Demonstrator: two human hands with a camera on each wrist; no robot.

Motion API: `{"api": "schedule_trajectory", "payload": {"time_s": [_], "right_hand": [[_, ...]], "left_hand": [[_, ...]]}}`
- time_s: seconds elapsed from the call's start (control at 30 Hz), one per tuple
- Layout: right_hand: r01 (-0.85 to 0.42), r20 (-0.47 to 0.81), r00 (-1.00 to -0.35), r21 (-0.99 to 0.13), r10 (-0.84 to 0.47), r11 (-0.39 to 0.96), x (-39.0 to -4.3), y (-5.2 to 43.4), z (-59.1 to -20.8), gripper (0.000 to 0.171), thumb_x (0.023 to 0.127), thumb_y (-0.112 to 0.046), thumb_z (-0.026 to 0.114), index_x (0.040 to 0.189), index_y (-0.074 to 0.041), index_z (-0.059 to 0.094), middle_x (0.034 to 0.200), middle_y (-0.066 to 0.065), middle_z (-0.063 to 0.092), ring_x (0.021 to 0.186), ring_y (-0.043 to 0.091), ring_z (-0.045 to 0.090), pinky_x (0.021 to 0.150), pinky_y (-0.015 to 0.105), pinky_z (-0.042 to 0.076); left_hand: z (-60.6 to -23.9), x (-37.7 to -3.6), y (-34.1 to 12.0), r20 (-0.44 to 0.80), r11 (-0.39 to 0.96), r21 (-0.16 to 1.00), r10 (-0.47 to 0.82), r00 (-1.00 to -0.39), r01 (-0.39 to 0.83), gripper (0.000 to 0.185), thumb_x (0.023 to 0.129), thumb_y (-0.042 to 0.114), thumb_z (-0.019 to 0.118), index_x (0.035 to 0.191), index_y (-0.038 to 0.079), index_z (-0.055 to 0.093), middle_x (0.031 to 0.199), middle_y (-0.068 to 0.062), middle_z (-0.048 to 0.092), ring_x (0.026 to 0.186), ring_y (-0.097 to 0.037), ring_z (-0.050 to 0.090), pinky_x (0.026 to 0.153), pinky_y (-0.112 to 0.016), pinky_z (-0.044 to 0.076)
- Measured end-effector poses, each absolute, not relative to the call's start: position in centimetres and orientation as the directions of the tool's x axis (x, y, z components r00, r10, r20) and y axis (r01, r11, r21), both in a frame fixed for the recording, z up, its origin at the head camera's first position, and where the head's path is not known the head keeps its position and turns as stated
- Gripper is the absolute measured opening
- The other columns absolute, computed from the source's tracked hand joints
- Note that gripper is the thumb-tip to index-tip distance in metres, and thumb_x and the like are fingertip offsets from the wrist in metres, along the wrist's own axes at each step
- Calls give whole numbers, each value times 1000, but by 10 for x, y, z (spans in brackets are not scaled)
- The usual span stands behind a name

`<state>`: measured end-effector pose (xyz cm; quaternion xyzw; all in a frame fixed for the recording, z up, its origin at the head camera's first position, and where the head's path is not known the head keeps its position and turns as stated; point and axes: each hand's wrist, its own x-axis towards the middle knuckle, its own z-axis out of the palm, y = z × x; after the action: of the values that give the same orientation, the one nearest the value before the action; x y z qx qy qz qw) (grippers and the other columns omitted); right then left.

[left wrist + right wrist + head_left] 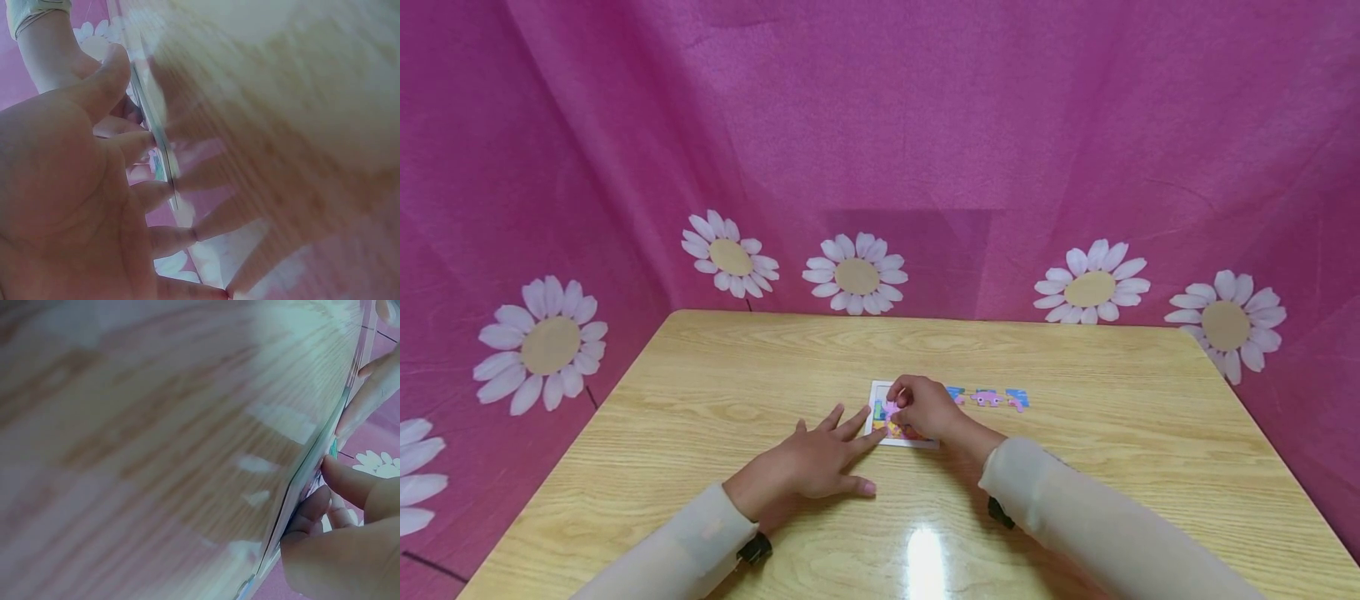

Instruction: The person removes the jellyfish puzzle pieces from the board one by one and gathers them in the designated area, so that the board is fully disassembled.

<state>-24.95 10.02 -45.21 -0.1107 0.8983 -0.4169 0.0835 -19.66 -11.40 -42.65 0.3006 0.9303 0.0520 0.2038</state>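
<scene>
A small jigsaw puzzle in a white frame [901,443] lies flat on the table, with colourful pieces inside it. Over the frame, my right hand [928,408] has its thumb and fingers bent, pinching a small pink puzzle piece that they mostly hide. Spread straight, the fingers of my left hand [820,458] touch the frame's left side and lower left corner. In the left wrist view the palm of that left hand [62,194] shows, fingertips on the surface. The right wrist view has the right hand [340,531] low at the frame's edge.
To the right of the frame lie loose puzzle pieces: a pink one with eyes [987,398], a blue and pink one [1018,397], and a blue one [955,392] partly behind the right hand. A pink flowered curtain [910,150] surrounds the wooden table [760,358].
</scene>
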Motion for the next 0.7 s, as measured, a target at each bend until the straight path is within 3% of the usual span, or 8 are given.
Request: {"api": "schedule_trajectory", "payload": {"time_s": [0.17,0.47,0.7], "right_hand": [[-120,-59,-962,-784,-265,609,-249,100,-452,23,86,5,79,100,-8,67,86,3,59,72,13,53,63,25,44],[-126,-46,-961,-803,-271,582,-248,101,-445,15,90,2,76,97,-9,68,90,3,67,84,15,60,79,32,49],[-85,-75,-966,-812,-247,577,-247,100,-445,13,93,-1,75,101,-10,70,89,2,71,83,15,63,76,31,51]], "left_hand": [[-427,-196,-114,-342,812,224,583,-737,538,81,94,70,55,164,38,28,174,1,9,159,-39,8,109,-82,21],[-427,-197,-115,-344,811,225,585,-734,541,81,94,70,54,164,38,27,174,1,9,159,-39,8,109,-81,22],[-427,-196,-114,-345,810,219,585,-734,543,81,94,71,54,164,38,27,174,1,10,159,-39,8,108,-82,22]]}}
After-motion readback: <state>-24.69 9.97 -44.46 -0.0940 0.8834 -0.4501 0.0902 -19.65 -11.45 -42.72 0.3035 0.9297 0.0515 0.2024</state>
